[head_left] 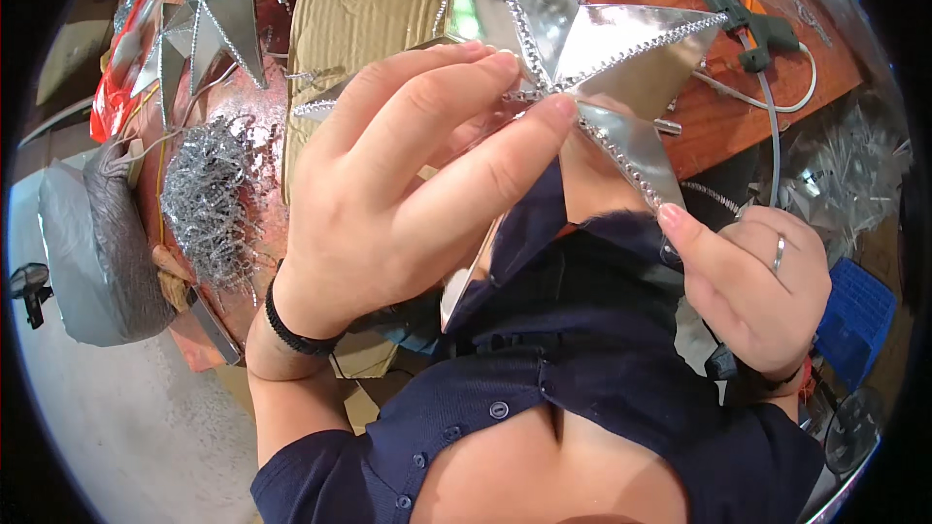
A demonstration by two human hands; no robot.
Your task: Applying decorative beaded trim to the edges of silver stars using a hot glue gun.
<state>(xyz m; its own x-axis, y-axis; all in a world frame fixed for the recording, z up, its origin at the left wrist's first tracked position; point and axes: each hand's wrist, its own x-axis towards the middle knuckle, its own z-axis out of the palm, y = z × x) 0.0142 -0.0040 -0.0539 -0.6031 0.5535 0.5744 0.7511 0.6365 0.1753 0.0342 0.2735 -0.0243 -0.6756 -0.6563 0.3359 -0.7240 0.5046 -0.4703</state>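
Note:
A mirror-like silver star (616, 44) with raised, folded points is held up in front of me. Strands of silver bead trim (629, 163) run along its ridges and meet at the centre. My left hand (388, 175) is closed on the star, thumb and fingertips pressing near the middle. At the tip of the lower right point, my right hand (762, 277) is closed on the bead trim, its thumb against the end of the ridge. A loose length of trim (716, 196) shows just behind that hand. The right fingers' undersides are hidden.
A green glue gun (728, 5) with a cable lies on the wooden table (738, 126) at the far right. Other silver stars (228, 0), a heap of silver trim (216, 199) and cardboard (359, 0) are at left. A grey plastic bag (92, 243) hangs beside the table's left edge.

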